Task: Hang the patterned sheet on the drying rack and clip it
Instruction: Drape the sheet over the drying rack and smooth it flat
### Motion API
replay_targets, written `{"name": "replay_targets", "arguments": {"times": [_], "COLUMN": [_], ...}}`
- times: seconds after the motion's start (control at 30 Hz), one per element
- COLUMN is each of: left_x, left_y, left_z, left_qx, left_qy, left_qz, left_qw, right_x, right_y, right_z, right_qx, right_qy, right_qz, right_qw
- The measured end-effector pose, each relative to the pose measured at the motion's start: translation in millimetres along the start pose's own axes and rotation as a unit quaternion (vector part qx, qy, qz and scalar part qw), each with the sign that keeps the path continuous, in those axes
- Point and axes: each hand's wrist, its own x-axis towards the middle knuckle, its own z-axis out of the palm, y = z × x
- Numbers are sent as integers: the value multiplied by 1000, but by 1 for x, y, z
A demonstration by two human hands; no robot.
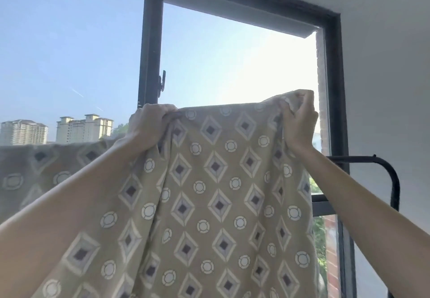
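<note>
A tan patterned sheet [209, 193] with diamonds and circles hangs in front of me, held up high against the window. My left hand [149, 125] grips its top edge at the left. My right hand [300, 120] pinches the top corner at the right. Another part of the sheet [46, 167] drapes at the left, lower, in shadow. The black drying rack [386, 172] shows its curved end bar at the right, below my right hand; the rest of it is hidden behind the sheet. No clip is visible.
A dark window frame [151, 41] with a handle [162, 83] stands behind the sheet. A white wall [384, 88] lies to the right. Tall buildings [83, 127] and sky are outside.
</note>
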Motion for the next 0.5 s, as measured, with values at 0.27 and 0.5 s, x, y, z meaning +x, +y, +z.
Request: {"name": "replay_targets", "arguments": {"times": [0.27,0.5], "left_x": [46,30], "left_y": [-17,-25], "left_z": [40,96], "left_qx": [-88,-88], "left_qy": [-196,-529], "left_qz": [-72,-144], "left_qw": [974,832], "right_x": [27,17], "right_y": [3,40], "right_z": [27,56], "right_qx": [29,-12], "right_qy": [32,11], "right_qz": [-2,-58], "right_qw": [999,998]}}
